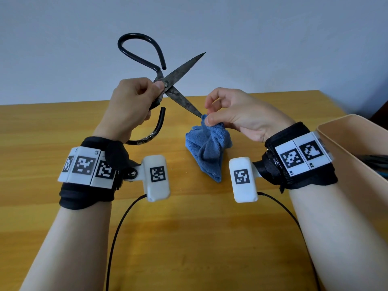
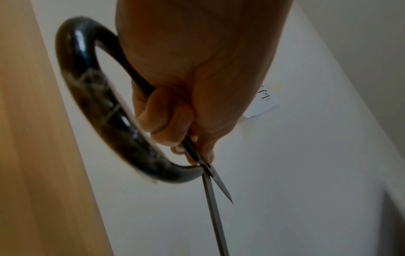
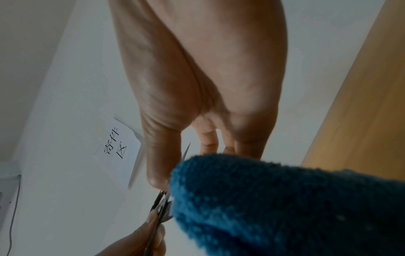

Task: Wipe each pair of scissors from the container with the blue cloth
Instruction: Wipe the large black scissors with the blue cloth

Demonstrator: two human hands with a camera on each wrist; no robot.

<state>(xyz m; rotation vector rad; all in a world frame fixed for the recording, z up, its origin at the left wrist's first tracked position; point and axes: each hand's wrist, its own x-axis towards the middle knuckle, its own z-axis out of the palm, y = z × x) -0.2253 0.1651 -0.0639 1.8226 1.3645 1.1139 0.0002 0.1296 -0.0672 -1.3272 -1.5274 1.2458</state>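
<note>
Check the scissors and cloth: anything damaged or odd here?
Yes. The scissors in the left hand have dark, mottled, tarnished-looking blades, splayed wide open. The lower handle loop shows pale scuffing. The blue cloth, pinched by the right hand at the lower blade's tip, is bunched, not folded.

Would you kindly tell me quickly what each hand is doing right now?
Left hand: closed, gripping the opened scissors near the pivot.
Right hand: closed, pinching the blue cloth at the tip of the lower blade.
</note>
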